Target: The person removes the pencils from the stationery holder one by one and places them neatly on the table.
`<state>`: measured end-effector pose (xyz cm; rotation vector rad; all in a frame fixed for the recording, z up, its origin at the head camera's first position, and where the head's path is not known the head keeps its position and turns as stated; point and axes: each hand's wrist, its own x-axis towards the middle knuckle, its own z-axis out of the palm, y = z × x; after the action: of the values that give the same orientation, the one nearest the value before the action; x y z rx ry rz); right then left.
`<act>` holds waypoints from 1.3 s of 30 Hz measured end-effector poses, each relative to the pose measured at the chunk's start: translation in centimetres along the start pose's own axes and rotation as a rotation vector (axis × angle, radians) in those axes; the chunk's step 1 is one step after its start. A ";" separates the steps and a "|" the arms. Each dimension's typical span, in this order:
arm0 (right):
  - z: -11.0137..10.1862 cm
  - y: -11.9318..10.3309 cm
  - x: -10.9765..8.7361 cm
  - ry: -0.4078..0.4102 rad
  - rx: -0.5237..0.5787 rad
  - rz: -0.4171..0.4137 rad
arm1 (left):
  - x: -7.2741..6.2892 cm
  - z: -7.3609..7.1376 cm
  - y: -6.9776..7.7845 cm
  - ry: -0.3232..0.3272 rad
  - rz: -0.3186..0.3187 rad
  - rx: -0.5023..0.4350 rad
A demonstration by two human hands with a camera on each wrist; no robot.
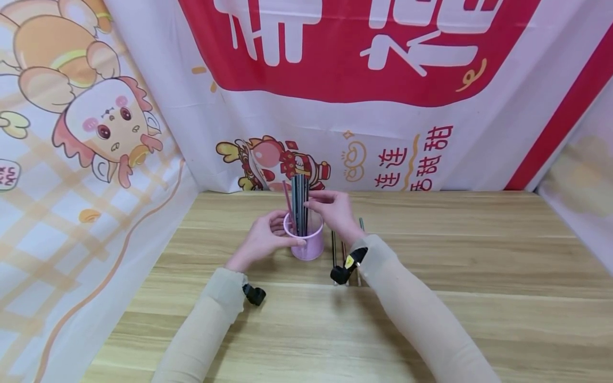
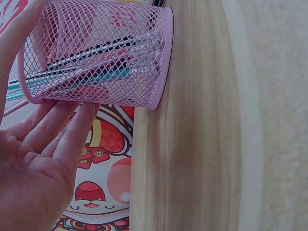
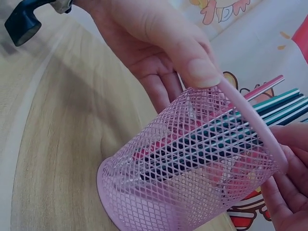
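A pink mesh pen cup (image 1: 313,248) stands upright near the back of the table. My left hand (image 1: 265,234) holds it at the rim, thumb on the near side and fingers around the far side. A bundle of slim dark and teal pens (image 1: 300,205) rises out of the cup, with a pink pen (image 1: 288,197) leaning apart at its left. Through the mesh in the left wrist view, clear pen ends (image 2: 142,65) show near the cup's base. My right hand (image 1: 335,210) pinches the bundle above the rim between thumb and fingers.
Several slim pens (image 1: 334,250) lie on the wooden table (image 1: 455,255) right of the cup, partly under my right wrist. A printed cloth (image 1: 345,122) hangs along the table's back edge; another patterned cloth (image 1: 143,213) covers the left side.
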<state>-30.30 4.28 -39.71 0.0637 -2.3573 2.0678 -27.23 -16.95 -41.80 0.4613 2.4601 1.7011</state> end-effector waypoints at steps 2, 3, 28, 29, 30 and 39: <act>-0.1 -0.2 0.0 0.008 0.010 -0.012 | 0.0 0.0 0.0 -0.001 0.006 -0.006; -0.1 -0.3 0.1 0.013 0.017 -0.018 | 0.0 0.0 0.0 -0.003 0.011 -0.007; -3.4 -3.2 -0.3 0.074 0.286 -0.081 | 0.1 0.1 0.0 -0.003 0.013 -0.019; -3.7 -3.4 -0.3 0.076 0.295 -0.086 | 0.1 0.1 0.0 -0.001 0.012 -0.018; -3.9 -3.7 -0.4 0.078 0.308 -0.095 | 0.1 0.2 -0.1 0.000 0.012 -0.017; -6.8 -5.1 -0.9 0.125 0.365 -0.117 | 0.1 0.1 -0.1 0.003 0.013 -0.010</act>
<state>-29.42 10.38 -33.78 0.0692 -1.8367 2.3371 -27.36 -16.86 -41.94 0.4744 2.4553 1.7189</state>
